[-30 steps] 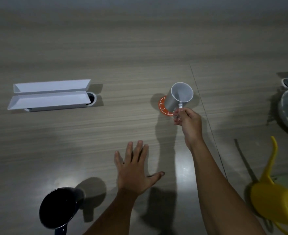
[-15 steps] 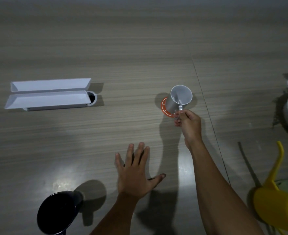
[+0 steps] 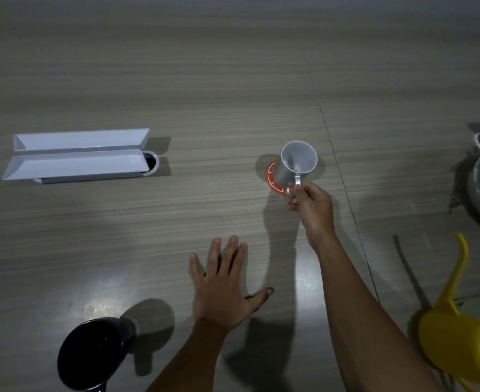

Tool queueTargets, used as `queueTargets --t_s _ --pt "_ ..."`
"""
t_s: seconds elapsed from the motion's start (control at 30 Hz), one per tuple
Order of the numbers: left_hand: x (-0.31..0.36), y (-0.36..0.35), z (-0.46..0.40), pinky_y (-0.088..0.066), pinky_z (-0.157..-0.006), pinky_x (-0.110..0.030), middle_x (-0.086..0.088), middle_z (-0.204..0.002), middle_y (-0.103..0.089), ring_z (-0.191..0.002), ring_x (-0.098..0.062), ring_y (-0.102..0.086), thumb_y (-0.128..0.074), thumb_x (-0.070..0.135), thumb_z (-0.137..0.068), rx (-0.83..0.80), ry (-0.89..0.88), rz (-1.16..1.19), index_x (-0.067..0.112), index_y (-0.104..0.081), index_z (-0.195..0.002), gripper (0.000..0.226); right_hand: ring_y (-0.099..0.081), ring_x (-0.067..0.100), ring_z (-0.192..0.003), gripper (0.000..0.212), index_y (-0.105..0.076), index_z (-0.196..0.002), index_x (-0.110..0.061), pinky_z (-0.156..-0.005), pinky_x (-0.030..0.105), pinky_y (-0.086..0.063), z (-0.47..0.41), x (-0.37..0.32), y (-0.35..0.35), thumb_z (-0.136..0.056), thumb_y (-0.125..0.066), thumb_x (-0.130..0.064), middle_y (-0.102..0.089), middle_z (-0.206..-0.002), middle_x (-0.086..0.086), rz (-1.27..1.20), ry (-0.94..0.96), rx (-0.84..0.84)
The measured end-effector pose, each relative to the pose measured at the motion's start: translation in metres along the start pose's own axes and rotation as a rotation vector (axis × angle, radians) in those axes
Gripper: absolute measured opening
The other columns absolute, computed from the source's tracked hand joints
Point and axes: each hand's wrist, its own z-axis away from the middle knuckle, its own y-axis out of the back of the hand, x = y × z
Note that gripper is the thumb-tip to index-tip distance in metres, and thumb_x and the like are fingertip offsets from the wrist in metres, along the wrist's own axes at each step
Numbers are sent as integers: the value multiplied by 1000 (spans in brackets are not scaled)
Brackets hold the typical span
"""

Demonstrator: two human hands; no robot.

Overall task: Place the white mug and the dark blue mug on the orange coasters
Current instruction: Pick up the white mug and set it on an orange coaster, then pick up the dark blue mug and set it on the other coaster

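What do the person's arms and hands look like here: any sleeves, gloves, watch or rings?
Both forearms are bare as far as the frame shows them, with no sleeve edge in view. The left hand and the right hand wear no gloves. No watch, bracelet or ring is visible on either, though the light is dim and small details could be missed.

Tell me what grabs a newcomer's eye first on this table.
The white mug at centre, held by its handle in the right hand over an orange coaster that shows at its left. Next, the left hand spread flat on the table nearer the person. Then the dark blue mug at bottom left and a bright yellow watering can at bottom right.
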Motion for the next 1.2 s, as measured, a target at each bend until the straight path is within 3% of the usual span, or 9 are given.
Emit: queueTargets --t_s 0.17,0.3,0.4,0.53,0.6,0.7,0.8,0.97,1.2 --pt "-1 0 2 0 -113 -72 3 -167 -11 -153 -29 0 -27 93 -76 10 -2 -5 26 -20 -156 104 -63 17 -68 13 -65 -103 -16 -67 35 -57 36 -3 11 -95 -63 -6 -67 -102 1 64 13 59" --pt "-5 0 6 8 -116 -66 6 -167 -4 -153 -25 7 -29 89 -79 10 -21 28 29 -13 -157 99 -69 25 -75 13 -65 -107 -15 -78 46 -59 81 10 22 -97 -62 -7 -68 -99 3 158 -5 56" --pt "-18 1 27 0 -119 -59 3 -166 -12 -153 -23 -4 -33 77 -87 17 -74 48 26 -18 -156 87 -72 30 -96 14 -71 -108 -15 -92 52 -58 118 25 24 -96 -65 -13 -73 -100 2 299 0 -6" --pt "-48 -12 93 -7 -118 -49 -1 -164 -20 -152 -22 -14 -33 60 -98 67 -183 62 20 -25 -155 70 -67 20 -102 21 -71 -116 -7 -89 26 -47 175 43 11 -97 -62 -8 -74 -111 8 480 39 -102" --pt "-62 -13 125 -10 -117 -46 0 -162 -28 -150 -21 -21 -34 55 -99 69 -201 48 19 -31 -153 65 -66 22 -109 24 -69 -119 -8 -90 24 -44 201 55 -1 -97 -61 -7 -71 -119 11 554 73 -183" --pt "-81 -9 161 -6 -119 -40 4 -163 -25 -151 -16 -16 -33 50 -100 41 -212 89 22 -29 -153 61 -52 28 -131 35 -62 -131 -9 -104 24 -38 239 74 -20 -96 -60 -7 -57 -138 11 677 171 -303" --pt "-103 -8 192 -2 -121 -32 4 -161 -31 -150 -15 -20 -36 42 -99 50 -215 208 22 -33 -151 56 -17 27 -154 59 -39 -152 -12 -121 34 -17 274 95 -39 -97 -59 -14 -29 -164 7 801 355 -380" --pt "-142 -9 245 -40 -110 -36 6 -140 -57 -130 -6 -46 -44 39 -98 182 -23 516 30 -54 -135 39 10 21 -156 76 -8 -161 -21 -126 48 4 313 133 -49 -100 -45 -49 7 -168 -6 1066 420 -510" --pt "-155 24 261 -53 -88 -30 9 -107 -71 -101 -6 -66 -71 22 -91 355 347 1078 32 -57 -113 27 8 25 -157 78 -9 -161 -20 -126 49 4 319 133 -54 -99 -45 -52 1 -172 1 1155 417 -478"
